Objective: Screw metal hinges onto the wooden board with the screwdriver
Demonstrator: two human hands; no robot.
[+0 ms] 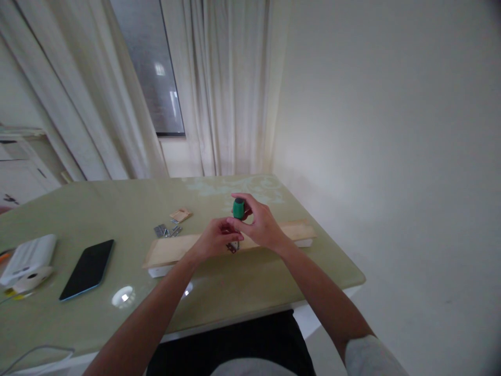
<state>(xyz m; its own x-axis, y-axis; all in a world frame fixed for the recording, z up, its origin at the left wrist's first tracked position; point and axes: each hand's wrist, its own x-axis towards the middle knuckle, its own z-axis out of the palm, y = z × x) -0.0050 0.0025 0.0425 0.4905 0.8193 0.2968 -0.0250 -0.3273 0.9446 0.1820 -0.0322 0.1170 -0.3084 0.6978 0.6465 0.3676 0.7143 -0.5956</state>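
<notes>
Grey shirt point(254, 367) before upright green handle point(238, 209)

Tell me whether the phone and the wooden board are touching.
Apart. The head view shows bare tabletop between the phone's right edge and the wooden board's left end.

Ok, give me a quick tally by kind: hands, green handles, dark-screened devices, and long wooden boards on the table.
Hands, left hand and right hand: 2
Green handle: 1
Dark-screened device: 1
Long wooden board, middle partly hidden: apparently 1
Total: 5
</notes>
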